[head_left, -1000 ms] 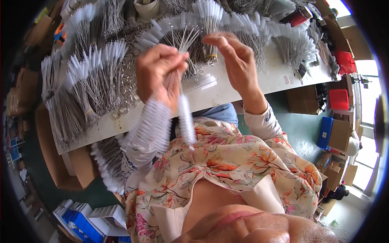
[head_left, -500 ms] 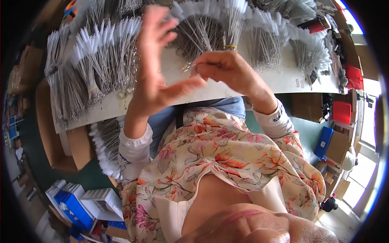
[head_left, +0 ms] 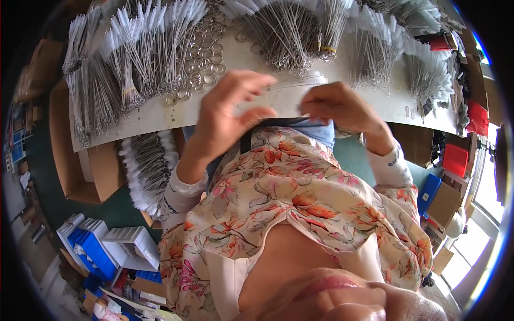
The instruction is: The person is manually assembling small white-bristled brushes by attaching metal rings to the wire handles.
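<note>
My left hand [head_left: 231, 111] hovers over the near edge of the table with its thumb and fingers apart. It is slightly blurred, and I see nothing in it. Facing it, my right hand [head_left: 345, 108] has its fingers curled in. Its fingertips are smeared, so what they hold, if anything, cannot be made out. Just beyond and between the hands lie a few thin wire brushes [head_left: 300, 81] with white bristles. Metal split rings [head_left: 208, 64] are scattered past my left hand. A bundle of wire brushes with looped ends [head_left: 286, 40] lies farther back.
More brush bundles [head_left: 126, 69] crowd the left of the white table [head_left: 160, 119], others [head_left: 372, 51] the right. An open cardboard box [head_left: 88, 176] stands below on the left, beside further brushes [head_left: 147, 171]. Blue and grey crates [head_left: 96, 251] sit lower left; a red bin [head_left: 455, 160] is at right.
My left hand has come down and nearer, uncovering the rings. My right hand has moved right and slightly down. The view has shifted a little, and thin brushes now show between the hands.
</note>
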`<action>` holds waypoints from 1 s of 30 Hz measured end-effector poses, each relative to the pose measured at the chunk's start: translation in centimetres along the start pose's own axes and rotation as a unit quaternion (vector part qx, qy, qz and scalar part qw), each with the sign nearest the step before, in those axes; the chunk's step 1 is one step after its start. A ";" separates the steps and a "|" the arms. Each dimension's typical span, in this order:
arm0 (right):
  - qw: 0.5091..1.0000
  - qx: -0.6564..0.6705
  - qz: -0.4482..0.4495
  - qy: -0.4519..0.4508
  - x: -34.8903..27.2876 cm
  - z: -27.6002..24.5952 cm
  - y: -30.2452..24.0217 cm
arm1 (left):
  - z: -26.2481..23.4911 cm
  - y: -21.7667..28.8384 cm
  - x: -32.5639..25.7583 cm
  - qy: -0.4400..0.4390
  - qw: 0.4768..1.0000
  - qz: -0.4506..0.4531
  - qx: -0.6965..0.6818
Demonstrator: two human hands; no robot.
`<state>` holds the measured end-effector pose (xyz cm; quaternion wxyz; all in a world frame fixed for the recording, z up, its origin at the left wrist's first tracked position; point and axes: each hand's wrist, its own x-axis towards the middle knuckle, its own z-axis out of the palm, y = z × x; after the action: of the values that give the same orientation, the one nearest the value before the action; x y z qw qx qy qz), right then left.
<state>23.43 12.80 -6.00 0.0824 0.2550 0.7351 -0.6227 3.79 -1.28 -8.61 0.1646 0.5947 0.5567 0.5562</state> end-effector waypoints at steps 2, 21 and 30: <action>0.899 -0.421 -0.029 0.115 -1.8 -2.1 3.4 | -1.9 -2.9 -2.0 0.088 0.988 -0.119 0.036; 0.952 -0.046 -0.290 0.084 4.9 4.4 -2.9 | -4.9 -0.2 0.6 -0.043 0.968 -0.141 -0.205; 0.980 0.131 -0.148 0.024 3.9 4.6 -2.7 | -5.1 1.0 1.3 -0.086 0.981 -0.073 -0.157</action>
<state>17.87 9.21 -6.33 -0.0623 0.1672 0.6788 -0.7123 -0.29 -2.69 -5.50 0.3434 0.5650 0.4879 0.5699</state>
